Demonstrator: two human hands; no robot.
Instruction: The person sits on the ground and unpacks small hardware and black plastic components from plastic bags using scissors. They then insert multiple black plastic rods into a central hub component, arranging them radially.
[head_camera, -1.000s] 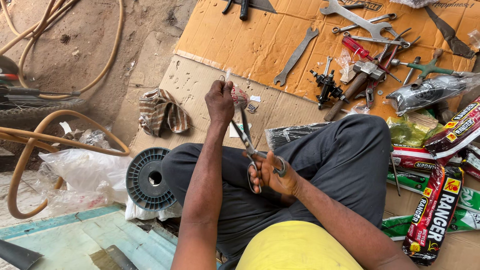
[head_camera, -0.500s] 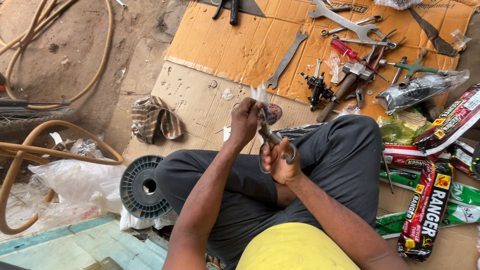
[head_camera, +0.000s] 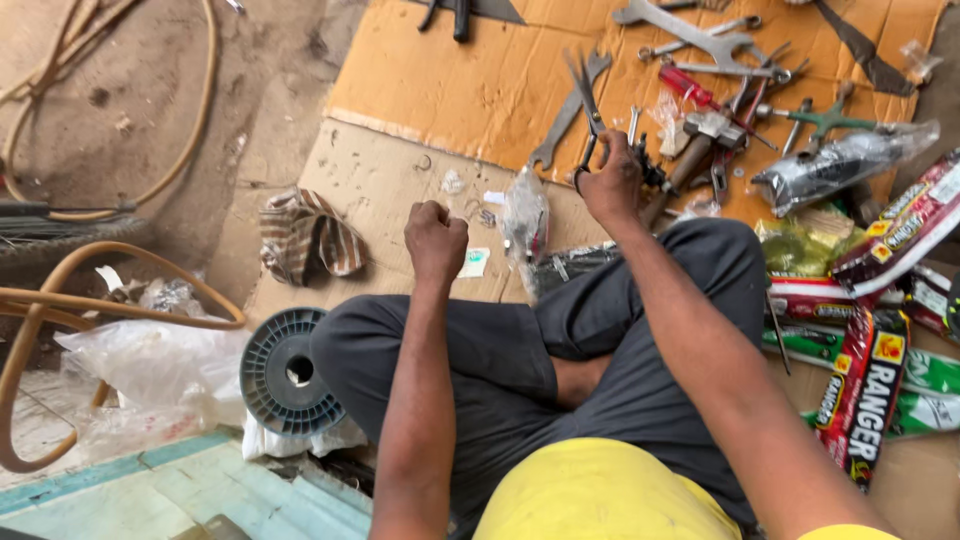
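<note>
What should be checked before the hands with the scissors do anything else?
1. Right hand grips the scissors by the handles: ok.
2. Scissor blades point up and away from the body: ok.
3. Left hand is apart from the blades: ok.
4. What the closed left hand holds: cannot tell.
5. Clear plastic bag lies between both hands, within reach: ok.
6. Cardboard near the right hand is crowded with wrenches and other tools: not ok.

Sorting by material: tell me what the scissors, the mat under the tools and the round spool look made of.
Scissors: dull grey metal, unpainted. Mat: brown corrugated cardboard, creased and torn-edged. Spool: likely moulded grey plastic, with ribbed spokes.
</note>
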